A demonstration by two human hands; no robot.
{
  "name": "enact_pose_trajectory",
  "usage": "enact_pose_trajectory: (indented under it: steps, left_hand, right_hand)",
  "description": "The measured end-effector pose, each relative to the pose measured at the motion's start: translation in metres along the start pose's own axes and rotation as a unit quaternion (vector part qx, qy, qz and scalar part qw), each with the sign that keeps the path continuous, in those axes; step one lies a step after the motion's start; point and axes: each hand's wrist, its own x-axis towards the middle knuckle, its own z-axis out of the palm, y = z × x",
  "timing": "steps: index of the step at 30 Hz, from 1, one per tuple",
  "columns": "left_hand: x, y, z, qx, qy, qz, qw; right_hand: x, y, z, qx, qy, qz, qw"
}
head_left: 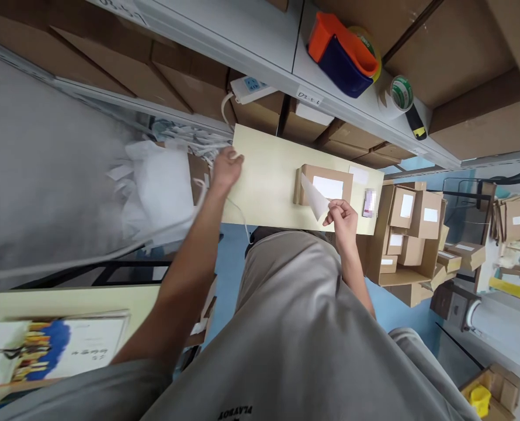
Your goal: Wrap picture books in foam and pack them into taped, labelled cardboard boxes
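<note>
My right hand [343, 219] pinches a thin, curled white paper sheet [315, 199] between thumb and fingers. The sheet rises in front of a small closed cardboard box [346, 181], overlapping its left part. On top of that box is a white label [328, 186]. My left hand [228, 168] hovers at the left end of the pale yellow table [264, 169], its fingers loosely bent and apart, with nothing visible in them. Beside it on the left is a heap of white paper [163, 181]. A phone-like object [369, 203] lies near the table's right end.
A large open carton [385, 234] holding several labelled boxes stands to the right. The shelf [260, 35] above carries an orange and blue tape dispenser [343, 52], a tape roll [401, 93] and a cutter [416, 121]. A power strip [251, 89] hangs beneath it.
</note>
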Motion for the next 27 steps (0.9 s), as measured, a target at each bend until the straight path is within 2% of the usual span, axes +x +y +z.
enact_pose_trajectory:
  steps: [2, 5, 7, 9, 12, 15, 18, 24, 27]
  left_hand:
    - [-0.045, 0.021, 0.034, -0.072, -0.024, -0.029, 0.997]
    - [-0.121, 0.063, 0.076, -0.225, -0.121, -0.053, 0.965]
    - [-0.162, 0.089, 0.092, -0.278, -0.161, -0.061, 0.945]
    - [-0.187, 0.107, 0.101, -0.312, -0.167, -0.073, 0.932]
    - [-0.199, 0.114, 0.111, -0.325, -0.152, -0.092, 0.929]
    - [-0.198, 0.11, 0.12, -0.304, -0.121, -0.105, 0.939]
    - [-0.199, 0.104, 0.129, -0.262, -0.096, -0.1, 0.955]
    - [-0.202, 0.093, 0.139, -0.203, -0.072, -0.104, 0.971]
    - [-0.202, 0.087, 0.145, -0.192, -0.063, -0.118, 0.972]
  right_hand:
    - [0.005, 0.003, -0.003, -0.022, 0.028, -0.023, 0.999]
    - [0.009, 0.007, -0.009, -0.081, 0.072, -0.08, 0.991]
    - [0.008, 0.012, -0.012, -0.149, 0.083, -0.128, 0.977]
    - [0.005, 0.019, -0.013, -0.226, 0.069, -0.171, 0.956]
    - [0.0, 0.032, -0.014, -0.317, 0.01, -0.203, 0.927]
    - [-0.003, 0.044, -0.016, -0.369, -0.053, -0.215, 0.902]
    - [-0.002, 0.053, -0.021, -0.391, -0.092, -0.216, 0.89]
    - [0.005, 0.066, -0.034, -0.378, -0.174, -0.157, 0.896]
    - [0.016, 0.073, -0.047, -0.345, -0.16, -0.133, 0.915]
